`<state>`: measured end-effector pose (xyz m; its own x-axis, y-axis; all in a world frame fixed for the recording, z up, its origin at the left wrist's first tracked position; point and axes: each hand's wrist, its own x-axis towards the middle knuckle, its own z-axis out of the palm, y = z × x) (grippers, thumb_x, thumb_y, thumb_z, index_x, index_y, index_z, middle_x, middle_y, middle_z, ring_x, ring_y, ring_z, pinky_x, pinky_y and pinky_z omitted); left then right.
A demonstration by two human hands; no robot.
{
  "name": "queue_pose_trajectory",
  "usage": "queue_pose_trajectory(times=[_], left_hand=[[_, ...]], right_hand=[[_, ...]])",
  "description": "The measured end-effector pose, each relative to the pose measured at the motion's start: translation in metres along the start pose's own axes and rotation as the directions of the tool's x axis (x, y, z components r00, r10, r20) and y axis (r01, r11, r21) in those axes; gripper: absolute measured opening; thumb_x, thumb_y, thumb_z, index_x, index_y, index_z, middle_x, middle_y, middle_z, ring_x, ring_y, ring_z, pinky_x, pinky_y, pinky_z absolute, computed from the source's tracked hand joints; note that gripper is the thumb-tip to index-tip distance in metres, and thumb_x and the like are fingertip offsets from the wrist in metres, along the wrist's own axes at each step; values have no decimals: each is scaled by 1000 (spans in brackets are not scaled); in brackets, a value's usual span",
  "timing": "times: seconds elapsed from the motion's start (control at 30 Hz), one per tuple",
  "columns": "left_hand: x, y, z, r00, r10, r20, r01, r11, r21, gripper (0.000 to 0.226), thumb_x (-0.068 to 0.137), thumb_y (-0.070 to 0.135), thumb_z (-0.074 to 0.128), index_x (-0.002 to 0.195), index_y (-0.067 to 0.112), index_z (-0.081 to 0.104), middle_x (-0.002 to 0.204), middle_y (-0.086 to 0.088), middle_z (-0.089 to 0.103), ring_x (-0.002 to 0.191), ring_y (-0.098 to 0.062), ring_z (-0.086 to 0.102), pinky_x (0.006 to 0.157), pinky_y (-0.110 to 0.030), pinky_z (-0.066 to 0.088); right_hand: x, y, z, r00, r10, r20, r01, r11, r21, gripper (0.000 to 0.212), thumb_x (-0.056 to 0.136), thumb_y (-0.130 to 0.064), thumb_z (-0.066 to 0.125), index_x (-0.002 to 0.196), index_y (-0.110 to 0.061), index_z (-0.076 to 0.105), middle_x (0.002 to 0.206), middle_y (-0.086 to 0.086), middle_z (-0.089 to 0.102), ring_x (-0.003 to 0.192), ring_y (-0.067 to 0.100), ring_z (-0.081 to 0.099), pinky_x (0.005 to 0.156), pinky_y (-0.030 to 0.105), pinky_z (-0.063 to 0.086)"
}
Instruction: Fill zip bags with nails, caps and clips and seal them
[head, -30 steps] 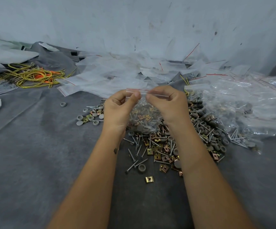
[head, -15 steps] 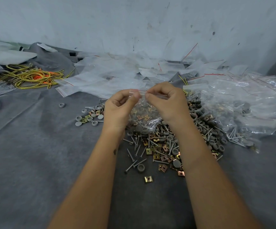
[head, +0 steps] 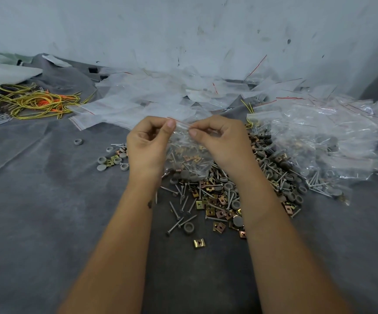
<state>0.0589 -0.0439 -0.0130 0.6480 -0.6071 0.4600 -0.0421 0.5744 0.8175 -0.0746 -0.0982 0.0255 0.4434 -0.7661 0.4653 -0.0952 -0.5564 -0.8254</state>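
Note:
A clear zip bag (head: 186, 155) holding nails, grey caps and brass clips hangs between my hands above the grey cloth. My left hand (head: 148, 143) pinches its red-lined top strip at the left, thumb and forefinger closed on it. At the strip's right end my right hand (head: 222, 141) pinches in the same way. Below and to the right lies a loose heap of nails, caps and clips (head: 219, 198). One brass clip (head: 198, 243) lies alone at the near edge of the heap.
Empty zip bags (head: 142, 96) are spread along the wall behind my hands. Filled bags (head: 323, 150) are piled at the right. Yellow and orange wires (head: 36, 102) lie at the far left. A few grey caps (head: 113, 158) sit left of my left hand.
My two hands have stayed pinched on the bag's top strip, and their fingertips have drawn a little closer together along it. The bag hangs in nearly the same spot.

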Motion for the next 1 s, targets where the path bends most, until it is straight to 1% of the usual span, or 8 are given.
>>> queue_pose_trajectory(times=[0.17,0.3,0.37,0.53,0.63,0.77,0.93,1.0], left_hand=[[-3,-5,3,996,-31,-82,30,999,-14,14,91,11,65,79,17,64,62,12,63,59,-2,54,57,-19,47],[-4,-1,2,987,-89,-132,65,982,-176,6,93,21,63,87,21,65,74,10,68,58,-6,57,54,-24,53],[-5,2,3,990,-71,-122,48,983,-180,8,90,28,64,96,22,64,75,9,69,61,-7,59,56,-22,53],[-21,6,17,941,-215,262,178,971,158,47,83,52,62,124,29,55,85,16,72,84,-5,68,69,-19,54],[-26,10,47,822,-309,478,195,942,273,32,83,39,67,109,18,66,86,0,74,78,-17,72,69,-34,59],[-27,8,113,808,-292,513,144,940,308,13,88,31,71,89,17,73,70,0,73,61,-7,67,55,-19,52],[-37,-26,173,797,-280,535,-193,722,665,52,87,42,66,133,21,56,115,0,67,109,-20,58,95,-40,49],[-45,-39,176,785,-263,561,-297,635,713,51,89,39,62,136,20,53,124,-2,63,118,-27,51,102,-41,43]], right_hand=[[-13,14,6,976,181,-119,-157,970,188,6,81,-16,76,86,-20,76,80,-7,74,79,7,68,78,27,55],[-21,19,-1,927,323,192,-372,862,345,45,72,-40,77,109,-16,71,106,0,73,105,16,67,100,39,47],[-23,18,-3,936,244,253,-290,943,164,22,78,-24,77,99,-19,74,97,-4,75,96,12,69,92,31,50],[-19,2,-20,969,243,-44,-220,931,292,19,95,-11,58,87,-25,68,84,-2,74,81,14,71,69,26,56],[-7,-5,-57,916,263,-303,-165,935,313,12,97,-14,57,91,-19,66,69,-9,68,63,4,64,55,23,53],[8,-2,-112,769,235,-595,-183,972,148,8,93,-16,61,87,-17,66,66,-5,67,53,1,58,50,30,50],[6,41,-153,624,248,-741,-540,822,-179,74,82,-27,75,144,-16,35,134,11,45,120,29,47,103,44,41],[-2,57,-157,615,248,-748,-628,728,-275,83,78,-30,78,146,-18,33,140,13,37,127,34,38,106,45,35]])
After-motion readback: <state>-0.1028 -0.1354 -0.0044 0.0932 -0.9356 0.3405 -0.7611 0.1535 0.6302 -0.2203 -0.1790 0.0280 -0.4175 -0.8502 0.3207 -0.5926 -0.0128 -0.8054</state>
